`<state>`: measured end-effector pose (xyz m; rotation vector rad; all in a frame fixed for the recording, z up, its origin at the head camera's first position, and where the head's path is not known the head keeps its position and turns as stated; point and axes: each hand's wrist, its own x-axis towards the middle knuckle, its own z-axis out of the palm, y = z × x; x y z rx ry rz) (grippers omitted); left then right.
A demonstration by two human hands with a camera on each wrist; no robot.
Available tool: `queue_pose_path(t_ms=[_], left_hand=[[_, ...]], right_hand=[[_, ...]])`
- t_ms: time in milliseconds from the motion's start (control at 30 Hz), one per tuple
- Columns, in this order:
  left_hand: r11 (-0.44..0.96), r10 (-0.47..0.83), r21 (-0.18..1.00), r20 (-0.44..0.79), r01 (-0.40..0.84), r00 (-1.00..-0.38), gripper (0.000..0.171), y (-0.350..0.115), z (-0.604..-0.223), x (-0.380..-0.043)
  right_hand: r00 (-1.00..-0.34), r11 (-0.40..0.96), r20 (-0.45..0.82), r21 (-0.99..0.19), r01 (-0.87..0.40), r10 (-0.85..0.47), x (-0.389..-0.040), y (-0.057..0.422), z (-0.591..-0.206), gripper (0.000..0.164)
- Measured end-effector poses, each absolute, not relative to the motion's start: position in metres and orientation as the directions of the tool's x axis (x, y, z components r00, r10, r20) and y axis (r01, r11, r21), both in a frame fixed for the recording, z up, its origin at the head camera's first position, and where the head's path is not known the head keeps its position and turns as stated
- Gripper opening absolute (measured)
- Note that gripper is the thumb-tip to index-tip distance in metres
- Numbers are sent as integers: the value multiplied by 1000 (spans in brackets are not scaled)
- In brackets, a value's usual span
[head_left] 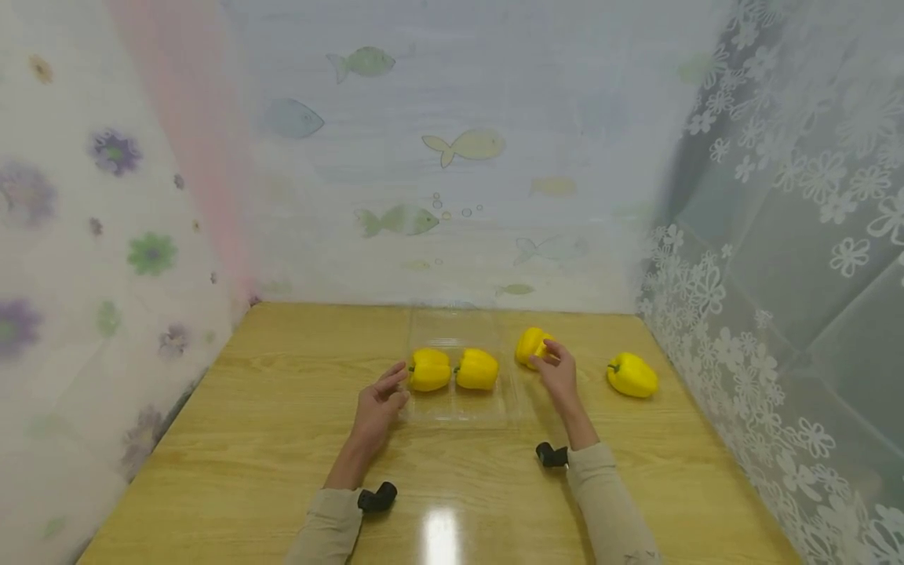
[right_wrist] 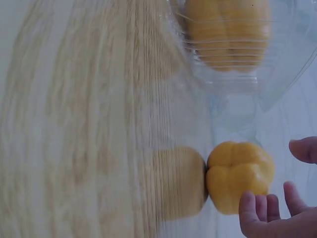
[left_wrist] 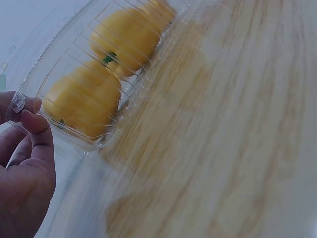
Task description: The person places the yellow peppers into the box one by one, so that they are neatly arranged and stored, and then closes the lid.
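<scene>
My left hand [head_left: 377,406] pinches the left rim of a clear plastic container [left_wrist: 58,43] between thumb and finger. Inside the container, two yellow bell peppers [head_left: 430,370] lie side by side on their sides, seen through its ribbed wall in the left wrist view. Right of the container, another yellow bell pepper [right_wrist: 239,176] rests on the table. My right hand [head_left: 558,375] is at this pepper, its fingertips overlapping the lower edge in the right wrist view. The thumb stands apart from the pepper, and the fingers are only loosely bent.
A further yellow bell pepper [head_left: 632,375] lies on the wooden table [head_left: 275,447] at the right. The container's open transparent lid [head_left: 452,323] reaches back toward the fish-patterned curtain [head_left: 452,157]. Flowered curtains flank the table on both sides.
</scene>
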<state>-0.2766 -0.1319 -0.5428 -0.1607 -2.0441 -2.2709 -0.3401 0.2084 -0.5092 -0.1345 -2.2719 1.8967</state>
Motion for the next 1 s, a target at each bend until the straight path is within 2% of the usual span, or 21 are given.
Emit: queue_pose_path(t_ms=[167, 367, 633, 1000], left_hand=[[-104, 16, 985, 139, 136, -990, 39, -132, -541, -277], [-112, 12, 986, 128, 126, -992, 39, -132, -541, -278], [-115, 16, 985, 128, 125, -992, 40, -132, -544, -278], [-90, 10, 990, 114, 113, -993, 41, -133, -544, -276]], right_hand=[[-978, 185, 44, -983, -5, 206, -343, 209, -507, 66], [-989, 203, 10, -979, 21, 148, -347, 209, -510, 81], [-983, 413, 50, -910, 28, 177, -352, 203, -514, 83], [-981, 458, 66, -889, 26, 184, -358, 203, -515, 86]])
